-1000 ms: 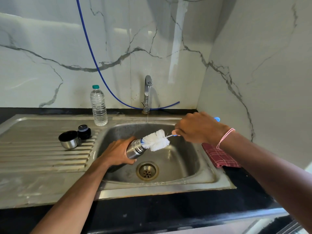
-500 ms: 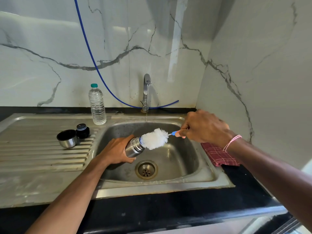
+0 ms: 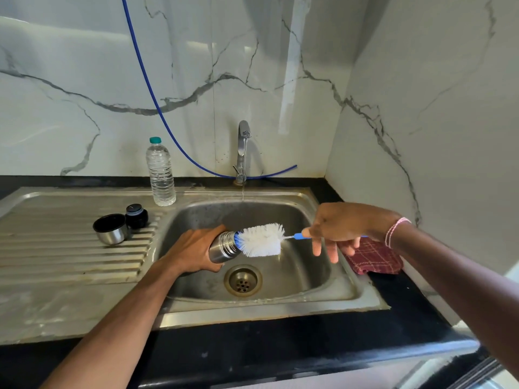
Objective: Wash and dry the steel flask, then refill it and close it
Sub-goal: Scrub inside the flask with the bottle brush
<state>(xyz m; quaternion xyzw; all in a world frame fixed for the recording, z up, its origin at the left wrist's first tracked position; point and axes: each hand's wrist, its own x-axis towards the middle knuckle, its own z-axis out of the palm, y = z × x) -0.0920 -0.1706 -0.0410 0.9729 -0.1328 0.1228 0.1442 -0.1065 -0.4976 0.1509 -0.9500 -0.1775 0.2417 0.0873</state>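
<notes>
The right hand [image 3: 339,228] has loosened, fingers now hanging spread, only pinching the brush [image 3: 264,240] handle. The bristles barely enter the flask [image 3: 223,248], which the left hand [image 3: 193,252] grips. Scrubbing looks unfinished.

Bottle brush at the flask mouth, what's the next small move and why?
Probably push the bottle brush straight into the steel flask: its white bristles sit almost wholly outside the mouth, the left hand grips the flask lying sideways in the sink, and the right hand pinches the handle.
</notes>
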